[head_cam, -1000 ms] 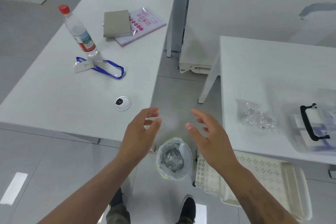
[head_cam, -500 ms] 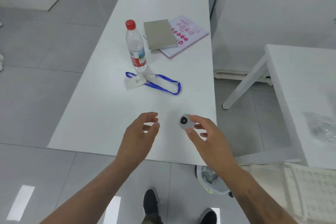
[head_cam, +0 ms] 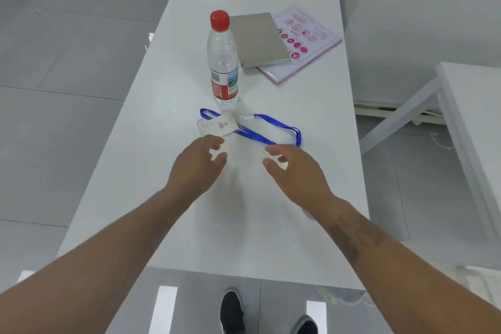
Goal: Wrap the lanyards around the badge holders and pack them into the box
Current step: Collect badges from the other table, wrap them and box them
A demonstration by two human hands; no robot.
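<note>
Both hands, left (head_cam: 199, 164) and right (head_cam: 294, 168), hover empty just below the badge holder (head_cam: 217, 125) and its blue lanyard (head_cam: 271, 130), bottle (head_cam: 222, 62) right behind it.

Blue lanyard (head_cam: 267, 131), red-capped clear bottle (head_cam: 222, 59), white table (head_cam: 168, 106), pink-printed sheet (head_cam: 306, 43).

Floor: large pale grey glossy tiles (head_cam: 67, 68), with bright rectangular light reflections at 6 o'clock.
Main table: long white top (head_cam: 244, 211) running from 6 toward 12 o'clock.
Second table: white, with a slanted leg (head_cam: 401, 114), at 3 o'clock.
Wall: plain white panel (head_cam: 423, 8) at 1 to 2 o'clock.
Light: even and soft.
</note>
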